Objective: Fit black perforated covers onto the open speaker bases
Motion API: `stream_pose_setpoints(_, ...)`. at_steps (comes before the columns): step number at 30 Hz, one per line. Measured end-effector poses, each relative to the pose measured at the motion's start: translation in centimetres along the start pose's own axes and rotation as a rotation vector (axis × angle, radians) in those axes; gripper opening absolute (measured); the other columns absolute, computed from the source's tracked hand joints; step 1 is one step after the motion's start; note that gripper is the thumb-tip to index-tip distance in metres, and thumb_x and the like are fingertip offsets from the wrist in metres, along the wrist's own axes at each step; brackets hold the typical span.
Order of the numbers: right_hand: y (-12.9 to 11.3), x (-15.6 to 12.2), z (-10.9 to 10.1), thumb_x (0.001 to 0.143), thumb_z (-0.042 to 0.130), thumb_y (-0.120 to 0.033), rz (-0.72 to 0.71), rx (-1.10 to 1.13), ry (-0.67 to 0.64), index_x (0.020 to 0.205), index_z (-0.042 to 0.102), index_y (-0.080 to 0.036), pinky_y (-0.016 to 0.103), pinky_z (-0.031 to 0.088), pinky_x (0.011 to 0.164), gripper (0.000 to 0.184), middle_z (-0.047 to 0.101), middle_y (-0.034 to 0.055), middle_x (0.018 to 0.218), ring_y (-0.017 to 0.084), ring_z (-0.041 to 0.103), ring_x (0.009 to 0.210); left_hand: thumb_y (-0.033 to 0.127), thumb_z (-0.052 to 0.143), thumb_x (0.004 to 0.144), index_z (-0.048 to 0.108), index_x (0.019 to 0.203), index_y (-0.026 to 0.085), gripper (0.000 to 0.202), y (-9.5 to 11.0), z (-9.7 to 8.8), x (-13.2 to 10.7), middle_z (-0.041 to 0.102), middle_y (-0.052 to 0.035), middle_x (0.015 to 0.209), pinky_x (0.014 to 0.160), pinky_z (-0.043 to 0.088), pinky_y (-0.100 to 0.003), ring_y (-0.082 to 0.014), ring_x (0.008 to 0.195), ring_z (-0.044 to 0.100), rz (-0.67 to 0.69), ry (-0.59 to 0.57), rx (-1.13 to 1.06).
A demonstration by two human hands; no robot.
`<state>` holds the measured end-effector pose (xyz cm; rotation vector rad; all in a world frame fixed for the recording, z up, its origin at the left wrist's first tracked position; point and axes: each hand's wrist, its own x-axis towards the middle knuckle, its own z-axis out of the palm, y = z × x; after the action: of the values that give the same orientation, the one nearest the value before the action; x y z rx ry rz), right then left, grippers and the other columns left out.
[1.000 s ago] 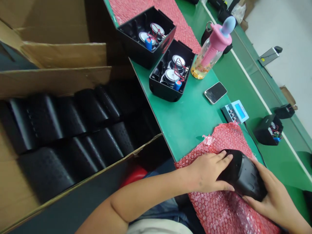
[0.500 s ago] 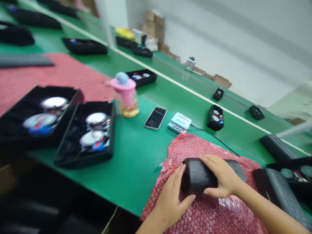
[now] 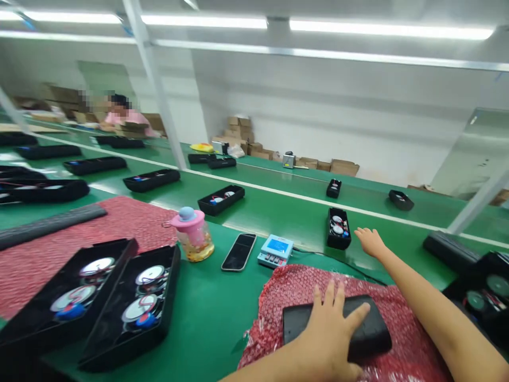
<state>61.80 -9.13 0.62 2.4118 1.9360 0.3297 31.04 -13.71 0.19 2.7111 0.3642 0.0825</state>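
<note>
A black speaker casing [image 3: 371, 331] lies on red bubble wrap [image 3: 302, 281] at the front right. My left hand [image 3: 331, 324] is spread over it, fingers apart, covering its middle part. Farther out, my right hand [image 3: 369, 241] reaches across the green bench with its fingers stretched forward and nothing in them. Just left of those fingertips, not touching them, stands an open black speaker shell [image 3: 332, 237] with round silver drivers and a small blue part inside.
Two open speaker shells [image 3: 157, 339] lie at the left front. A drink jar [image 3: 194, 241], a phone [image 3: 239, 252] and a blue meter [image 3: 276, 250] with a cable stand mid-bench. More black casings [image 3: 451, 252] are at the right. A person [image 3: 129, 116] sits far left.
The view has tilted up. The casing has gone from between both hands to lying on the bubble wrap under my left hand. My right hand has let go and moved out toward the small open shell.
</note>
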Motion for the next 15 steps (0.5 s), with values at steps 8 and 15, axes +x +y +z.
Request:
stream_pose_setpoints(8, 3.3, 6.4, 3.6, 0.091, 0.060, -0.024, -0.216, -0.206, -0.176, 0.117, 0.057, -0.016, 0.049, 0.042, 0.096, 0.027, 0.050, 0.0097, 0.128, 0.027, 0.049, 0.115, 0.056, 0.083, 0.045, 0.024, 0.138, 0.051, 0.110, -1.0, 2.7, 4.4, 0.038, -0.0218, 0.141, 0.086, 0.025, -0.078, -0.0562, 0.122, 0.036, -0.288, -0.195, -0.012)
stream_pose_setpoints(15, 3.0, 7.1, 3.0, 0.090, 0.060, -0.035, -0.308, -0.138, -0.211, 0.097, 0.064, -0.015, 0.044, 0.043, 0.091, 0.021, 0.060, 0.0082, 0.107, 0.025, 0.052, 0.108, 0.046, 0.086, 0.040, 0.013, 0.141, 0.049, 0.125, -0.3, -2.0, -1.8, 0.046, -0.0180, 0.127, 0.086, 0.037, -0.069, -0.0509, 0.109, 0.050, -0.358, -0.151, 0.034)
